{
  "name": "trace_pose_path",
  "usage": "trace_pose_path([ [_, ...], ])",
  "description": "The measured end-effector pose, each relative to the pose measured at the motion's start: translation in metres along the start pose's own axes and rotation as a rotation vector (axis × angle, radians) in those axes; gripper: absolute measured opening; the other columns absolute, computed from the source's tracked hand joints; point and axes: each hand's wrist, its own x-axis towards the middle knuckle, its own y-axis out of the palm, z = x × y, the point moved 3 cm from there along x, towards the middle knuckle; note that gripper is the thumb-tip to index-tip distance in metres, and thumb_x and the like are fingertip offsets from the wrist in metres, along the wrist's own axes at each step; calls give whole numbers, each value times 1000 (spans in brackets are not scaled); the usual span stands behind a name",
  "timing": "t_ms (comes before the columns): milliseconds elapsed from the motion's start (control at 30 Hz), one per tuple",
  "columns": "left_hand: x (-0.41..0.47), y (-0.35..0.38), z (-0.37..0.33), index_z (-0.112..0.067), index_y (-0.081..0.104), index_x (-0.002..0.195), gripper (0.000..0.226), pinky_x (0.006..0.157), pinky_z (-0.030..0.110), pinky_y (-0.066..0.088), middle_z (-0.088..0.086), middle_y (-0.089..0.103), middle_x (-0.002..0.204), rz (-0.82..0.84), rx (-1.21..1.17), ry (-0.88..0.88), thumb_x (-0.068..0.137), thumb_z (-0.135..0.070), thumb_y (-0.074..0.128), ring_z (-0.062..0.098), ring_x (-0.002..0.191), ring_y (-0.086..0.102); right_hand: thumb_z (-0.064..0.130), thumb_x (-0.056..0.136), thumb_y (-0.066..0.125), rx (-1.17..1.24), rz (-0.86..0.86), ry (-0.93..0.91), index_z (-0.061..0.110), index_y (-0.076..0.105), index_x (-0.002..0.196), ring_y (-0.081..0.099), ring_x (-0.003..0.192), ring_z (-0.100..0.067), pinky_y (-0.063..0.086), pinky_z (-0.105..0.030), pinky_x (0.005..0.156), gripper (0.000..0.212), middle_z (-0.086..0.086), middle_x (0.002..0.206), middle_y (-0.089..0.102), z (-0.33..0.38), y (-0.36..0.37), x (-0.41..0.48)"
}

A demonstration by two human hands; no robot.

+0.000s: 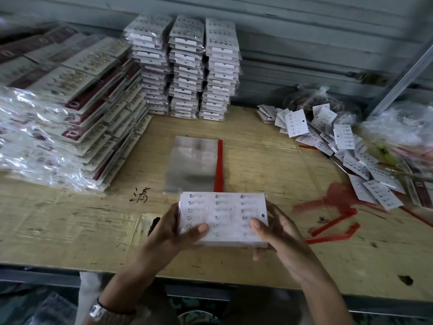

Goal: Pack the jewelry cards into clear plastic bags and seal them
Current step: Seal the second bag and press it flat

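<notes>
Across the table (269, 141), bagged stacks (187, 66) look finished, loose cards (346, 146) await packing, and my left hand (173, 233) and right hand (278, 233) grip an unbagged card bundle (222, 219) by its ends.

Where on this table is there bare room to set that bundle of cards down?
Bare table lies front left, between the slanted bagged packs and the left hand, and in the strip between the clear bags and the loose cards. Crowded: the three bagged stacks at the back, and the right edge; red strips litter front right.
</notes>
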Motion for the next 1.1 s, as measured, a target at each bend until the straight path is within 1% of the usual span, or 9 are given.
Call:
trace_pose_path([
  [133, -1, -12, 6, -23, 52, 135, 46, 91, 48, 56, 4, 66, 129, 44, -77, -69, 91, -24, 66, 24, 117, 64, 29, 78, 71, 169, 31, 70, 24, 42, 137, 68, 107, -22, 60, -39, 65, 66, 6, 126, 67, -5, -8, -2],
  [300, 8, -3, 9, -39, 49, 119, 66, 72, 35, 62, -9, 70, 117, -67, 171, 67, 66, -51, 86, 13, 100, 71, 61, 70, 75, -156, -27, 49, 36, 31, 144, 64, 111, -5, 58, -26, 80, 90, 17, 123, 66, -1, 7, 1],
  [400, 13, 5, 21, -33, 38, 121, 94, 79, 29, 60, -15, 66, 118, -198, 312, 147, 48, -59, 92, 5, 105, 67, 45, 62, 89, -238, -111, -63, 26, 24, 144, 63, 107, 4, 51, -10, 81, 107, 25, 117, 65, -2, 19, 4],
  [500, 17, 5, 27, -25, 42, 124, 100, 79, 39, 60, -5, 68, 119, -240, 247, 136, 45, -51, 97, 14, 107, 68, 42, 59, 89, -249, -180, -114, 24, 28, 140, 62, 109, 5, 51, -13, 85, 104, 28, 116, 63, 0, 20, 6],
  [633, 15, 3, 23, -21, 47, 125, 90, 64, 34, 60, 3, 72, 112, -218, 140, 79, 52, -44, 95, 21, 97, 72, 41, 69, 87, -179, -132, -67, 39, 34, 132, 65, 106, -1, 54, -17, 82, 82, 21, 116, 66, 0, 19, 6],
  [733, 11, -1, 18, -27, 50, 121, 76, 57, 25, 56, -1, 73, 109, -187, 43, -27, 57, -41, 89, 16, 90, 73, 50, 65, 85, -90, -120, 34, 44, 43, 126, 70, 95, -8, 55, -21, 65, 75, 11, 108, 71, 1, 12, 6],
  [833, 11, -9, 14, -28, 55, 124, 63, 66, 33, 60, 2, 71, 118, -99, -68, -90, 70, -27, 86, 21, 100, 71, 33, 72, 81, 25, -80, 67, 30, 49, 131, 70, 94, -18, 53, -29, 51, 68, 1, 111, 71, -1, 1, 7],
  [1000, 12, -19, 5, -37, 60, 130, 47, 84, 35, 58, 4, 64, 133, 111, -194, -107, 85, -30, 73, 26, 120, 62, 13, 81, 71, 184, 38, 114, 27, 39, 143, 70, 92, -31, 59, -38, 55, 71, -9, 135, 60, -3, -20, 3],
  [1100, 16, -20, 4, -35, 59, 132, 46, 86, 35, 57, 5, 61, 135, 134, -203, -104, 87, -35, 70, 27, 122, 60, 19, 79, 66, 174, 100, 95, 24, 42, 139, 70, 74, -24, 60, -37, 58, 65, -7, 113, 71, 4, -28, 5],
])
